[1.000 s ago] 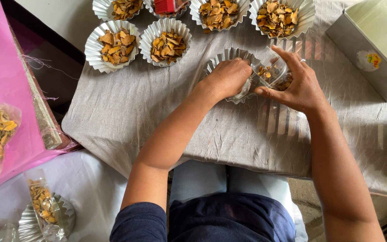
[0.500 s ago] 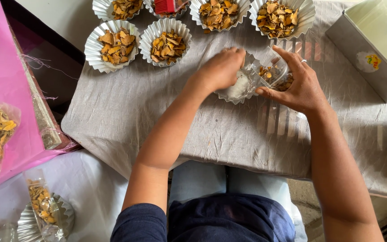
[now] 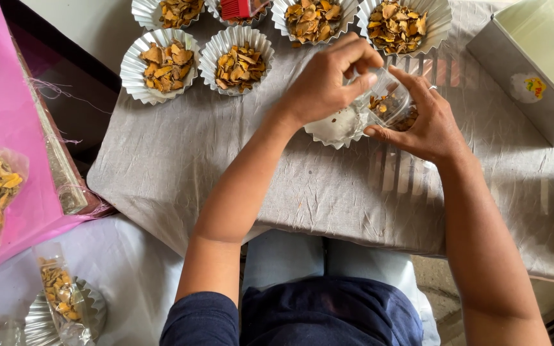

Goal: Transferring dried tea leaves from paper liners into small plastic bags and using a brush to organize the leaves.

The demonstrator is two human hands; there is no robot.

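On the grey cloth (image 3: 238, 173), bare toward its near edge, I see my left hand (image 3: 325, 83) and right hand (image 3: 428, 125) pinching a clear bag (image 3: 389, 102) over an emptied foil cup (image 3: 338, 128).

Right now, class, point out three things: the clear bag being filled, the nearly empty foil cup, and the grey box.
clear bag (image 3: 391, 102), head view, its side.
foil cup (image 3: 336, 129), head view, inner base.
grey box (image 3: 526, 86), head view, its wall.

Hands working over a foil cup

The left hand (image 3: 325, 80) and right hand (image 3: 428, 122) are holding a clear bag (image 3: 389, 102) of dried chips above a nearly empty fluted foil cup (image 3: 338, 128).
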